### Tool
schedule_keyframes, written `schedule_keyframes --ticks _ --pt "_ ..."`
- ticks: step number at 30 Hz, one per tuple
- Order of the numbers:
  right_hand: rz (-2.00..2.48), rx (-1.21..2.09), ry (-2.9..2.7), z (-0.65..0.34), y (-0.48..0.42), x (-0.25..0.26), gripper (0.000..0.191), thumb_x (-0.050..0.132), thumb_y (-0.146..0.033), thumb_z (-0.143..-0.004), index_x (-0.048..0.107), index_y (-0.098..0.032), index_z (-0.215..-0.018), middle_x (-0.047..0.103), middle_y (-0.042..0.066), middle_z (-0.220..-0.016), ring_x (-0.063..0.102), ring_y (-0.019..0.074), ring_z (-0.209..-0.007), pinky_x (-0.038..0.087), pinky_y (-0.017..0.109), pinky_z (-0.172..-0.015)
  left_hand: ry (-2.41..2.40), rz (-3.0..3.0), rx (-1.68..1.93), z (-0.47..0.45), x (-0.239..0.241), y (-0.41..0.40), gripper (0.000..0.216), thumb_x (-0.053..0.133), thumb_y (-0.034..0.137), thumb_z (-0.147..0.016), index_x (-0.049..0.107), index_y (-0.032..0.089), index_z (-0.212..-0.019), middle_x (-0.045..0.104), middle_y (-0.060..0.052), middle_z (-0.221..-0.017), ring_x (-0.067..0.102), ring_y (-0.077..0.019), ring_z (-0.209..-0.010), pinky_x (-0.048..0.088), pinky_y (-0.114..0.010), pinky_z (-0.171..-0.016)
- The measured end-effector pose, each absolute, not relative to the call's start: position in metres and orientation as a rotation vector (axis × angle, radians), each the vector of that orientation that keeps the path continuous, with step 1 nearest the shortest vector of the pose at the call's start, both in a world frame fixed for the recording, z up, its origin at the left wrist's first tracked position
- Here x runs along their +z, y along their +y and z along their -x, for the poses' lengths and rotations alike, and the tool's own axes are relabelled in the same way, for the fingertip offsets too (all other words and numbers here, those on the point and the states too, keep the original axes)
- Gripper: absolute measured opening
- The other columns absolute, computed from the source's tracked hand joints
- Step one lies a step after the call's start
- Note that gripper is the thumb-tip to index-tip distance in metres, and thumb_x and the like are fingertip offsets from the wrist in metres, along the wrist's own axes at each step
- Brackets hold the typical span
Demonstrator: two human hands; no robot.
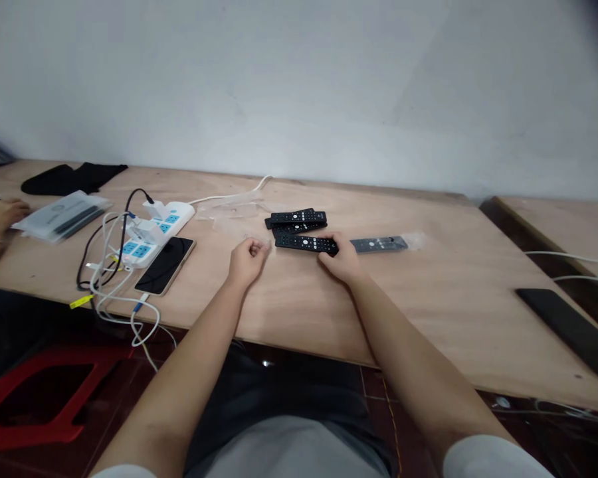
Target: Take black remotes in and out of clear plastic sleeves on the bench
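My right hand (343,257) is closed around a black remote control (299,243), holding it flat just above or on the table. My left hand (248,260) is pinched, and a bit of clear plastic wrapper (267,244) shows at its fingertips, faint and blurred. Behind the held remote lies a small pile of black remotes (299,218), stacked crosswise. To the right of my right hand rests another remote in a clear plastic sleeve (381,244). Crumpled clear plastic bags (229,209) lie beyond my left hand.
A white power strip (174,219) with chargers and tangled cables (112,292) sits left, beside a phone (167,265). Another person's hand (2,216) is near a plastic-wrapped packet (62,216) and black cloth (74,178). A dark slab-like device (568,325) lies right. A wall (299,99) stands behind.
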State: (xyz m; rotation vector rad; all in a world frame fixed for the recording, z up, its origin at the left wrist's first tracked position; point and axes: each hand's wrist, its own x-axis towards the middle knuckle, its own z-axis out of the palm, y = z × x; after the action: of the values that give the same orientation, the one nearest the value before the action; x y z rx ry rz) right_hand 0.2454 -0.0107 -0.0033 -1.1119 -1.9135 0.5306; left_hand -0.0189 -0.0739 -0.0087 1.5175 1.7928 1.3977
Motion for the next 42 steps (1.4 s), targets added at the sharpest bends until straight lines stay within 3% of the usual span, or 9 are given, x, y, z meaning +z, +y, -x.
schedule_keyframes --ticks 7,15,24,29,32,35,37,42 --pt "1.129 0.546 -1.903 -0.245 -0.012 -0.001 0.039 0.06 -0.019 -0.069 0.065 -0.023 -0.108 0.07 0.009 -0.111 0.065 0.0302 -0.107 0.049 0.051 -0.101 1.747 -1.474 1.428 0.019 -0.011 -0.073 0.019 0.07 0.037 -0.083 0.07 0.018 -0.085 0.07 -0.003 -0.078 0.062 -0.0164 -0.069 0.049 -0.029 -0.069" --pt "1.123 0.533 -1.893 -0.246 -0.011 -0.003 0.04 0.06 -0.02 -0.069 0.066 -0.023 -0.108 0.07 0.009 -0.112 0.065 0.0304 -0.108 0.048 0.052 -0.102 1.772 -1.628 1.363 0.024 -0.014 -0.071 0.023 0.056 0.035 -0.094 0.074 0.021 -0.09 0.074 -0.004 -0.082 0.066 -0.0189 -0.076 0.048 -0.031 -0.075" --pt "1.149 0.531 -1.859 -0.245 -0.011 -0.002 0.039 0.059 -0.022 -0.068 0.065 -0.024 -0.106 0.07 0.009 -0.11 0.065 0.0306 -0.106 0.049 0.053 -0.101 1.703 -1.655 1.39 0.019 -0.011 -0.074 0.01 0.072 0.027 -0.077 0.064 0.02 -0.078 0.067 -0.002 -0.081 0.06 -0.0164 -0.074 0.049 -0.029 -0.072" --pt "1.173 0.545 -1.777 -0.246 -0.008 -0.003 0.039 0.059 -0.022 -0.067 0.066 -0.023 -0.106 0.071 0.009 -0.113 0.065 0.03 -0.108 0.048 0.051 -0.103 1.618 -1.748 1.309 0.017 -0.003 -0.08 0.008 0.063 0.014 -0.076 0.063 0.02 -0.082 0.07 -0.002 -0.088 0.06 -0.0146 -0.071 0.05 -0.028 -0.07" --pt "1.205 0.549 -1.719 -0.248 -0.004 -0.005 0.04 0.059 -0.022 -0.067 0.066 -0.023 -0.107 0.071 0.009 -0.113 0.065 0.0304 -0.108 0.048 0.052 -0.104 1.55 -1.846 1.189 0.022 0.007 -0.09 0.023 0.055 0.008 -0.075 0.069 0.02 -0.089 0.073 -0.005 -0.094 0.067 -0.0178 -0.085 0.053 -0.031 -0.08" --pt "1.221 0.557 -1.671 -0.249 -0.001 -0.007 0.04 0.059 -0.022 -0.067 0.065 -0.022 -0.107 0.071 0.01 -0.114 0.064 0.0304 -0.109 0.047 0.053 -0.105 1.457 -2.032 0.876 0.044 0.022 -0.105 0.028 0.047 0.006 -0.072 0.069 0.022 -0.069 0.073 -0.004 -0.082 0.069 -0.0202 -0.084 0.053 -0.036 -0.088" --pt "1.213 0.565 -1.665 -0.25 0.0 -0.008 0.041 0.059 -0.021 -0.067 0.065 -0.023 -0.107 0.071 0.009 -0.114 0.064 0.03 -0.11 0.047 0.052 -0.105 1.421 -2.017 0.706 0.066 0.032 -0.115 0.029 0.045 0.007 -0.07 0.068 0.024 -0.065 0.074 -0.003 -0.079 0.07 -0.0217 -0.084 0.054 -0.037 -0.088" --pt "1.165 0.572 -1.712 -0.25 0.0 -0.007 0.041 0.059 -0.019 -0.067 0.065 -0.025 -0.107 0.07 0.008 -0.115 0.063 0.0295 -0.112 0.046 0.052 -0.107 1.822 -2.048 0.981 0.106 0.055 -0.127 0.021 0.057 0.016 -0.07 0.071 0.026 -0.084 0.076 -0.005 -0.1 0.069 -0.0273 -0.099 0.053 -0.042 -0.096"
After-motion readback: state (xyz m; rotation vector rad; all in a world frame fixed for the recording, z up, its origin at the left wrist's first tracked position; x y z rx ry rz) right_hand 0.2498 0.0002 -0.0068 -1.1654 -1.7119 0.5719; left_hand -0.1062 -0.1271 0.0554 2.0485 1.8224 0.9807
